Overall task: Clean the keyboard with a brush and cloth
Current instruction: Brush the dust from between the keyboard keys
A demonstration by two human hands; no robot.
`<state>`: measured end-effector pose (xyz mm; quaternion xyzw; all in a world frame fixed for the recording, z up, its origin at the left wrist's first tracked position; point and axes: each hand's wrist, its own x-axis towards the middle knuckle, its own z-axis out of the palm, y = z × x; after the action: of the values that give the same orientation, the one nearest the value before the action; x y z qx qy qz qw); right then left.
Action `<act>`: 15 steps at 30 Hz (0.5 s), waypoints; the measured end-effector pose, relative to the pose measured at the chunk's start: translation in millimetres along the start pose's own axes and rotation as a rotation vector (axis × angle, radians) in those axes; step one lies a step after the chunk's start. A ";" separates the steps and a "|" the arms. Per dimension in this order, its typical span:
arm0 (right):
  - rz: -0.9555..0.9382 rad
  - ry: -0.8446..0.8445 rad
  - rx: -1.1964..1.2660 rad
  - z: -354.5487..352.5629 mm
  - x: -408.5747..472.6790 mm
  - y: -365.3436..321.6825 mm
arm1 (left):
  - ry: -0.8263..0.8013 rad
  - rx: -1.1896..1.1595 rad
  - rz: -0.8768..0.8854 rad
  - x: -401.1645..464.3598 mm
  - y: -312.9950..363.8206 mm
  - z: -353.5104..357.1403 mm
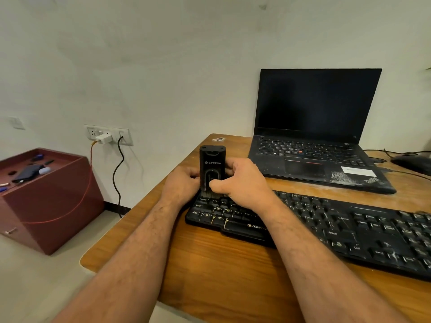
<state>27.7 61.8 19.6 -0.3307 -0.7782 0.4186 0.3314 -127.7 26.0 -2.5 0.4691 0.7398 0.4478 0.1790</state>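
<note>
Two forearms run up from the bottom of the frame to mid-frame, where both hands hold one black brush tool (pixel 212 169) upright. Left hand (pixel 182 183) wraps its left side; right hand (pixel 242 180) wraps the right side, thumb pressed on the front slider. Bristles at the tool's lower end touch the left end of the black keyboard (pixel 326 227), near the Caps Lock key. Keyboard lies across the wooden desk (pixel 233 276), centre to lower right.

Judgement: brushing step, likely just starting. Keep the tool upright, press lightly, sweep along the gaps between key rows, flick dust off the near edge.

No cloth visible. Behind, upper right: open laptop (pixel 314 127), screen dark.
</note>
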 end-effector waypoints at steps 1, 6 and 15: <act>-0.003 -0.032 -0.001 1.7 -1.9 0.0 | 0.009 0.001 0.002 -0.1 0.2 0.1; -0.033 0.031 -0.094 5.6 -4.4 -1.2 | 0.020 0.032 0.014 -1.6 -0.7 -0.6; -0.051 -0.077 -0.056 6.9 -16.1 -6.0 | 0.018 0.108 0.044 -3.4 0.1 -2.5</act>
<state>29.8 43.5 18.0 -0.3037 -0.8100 0.4005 0.3021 -127.7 21.9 -1.6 0.4900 0.7542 0.4152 0.1368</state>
